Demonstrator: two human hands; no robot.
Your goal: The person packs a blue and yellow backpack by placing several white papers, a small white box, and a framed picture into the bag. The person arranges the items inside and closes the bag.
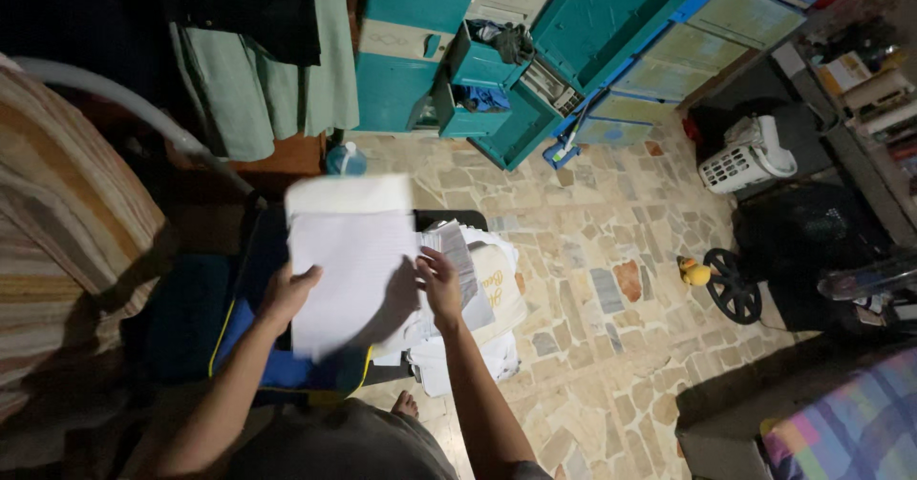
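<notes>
Two hands: left hand [287, 294], right hand [441, 284]. One large white sheet [349, 265]. One small paper bundle [451, 246]. One yellow toy [693, 272]. One black wheel [733, 286]. One white fan [750, 155]. One bottle [346, 160].

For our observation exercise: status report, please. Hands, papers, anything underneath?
Left hand grips white sheet. Right hand on smaller paper stack. White cloth underneath.

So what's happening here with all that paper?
A person stands over an open blue bag on a stone-tiled floor. The left hand grips the edge of a large white sheet of paper, held up flat. The right hand rests on a smaller stack of papers lying over white cloth. Teal cabinets stand beyond.
</notes>
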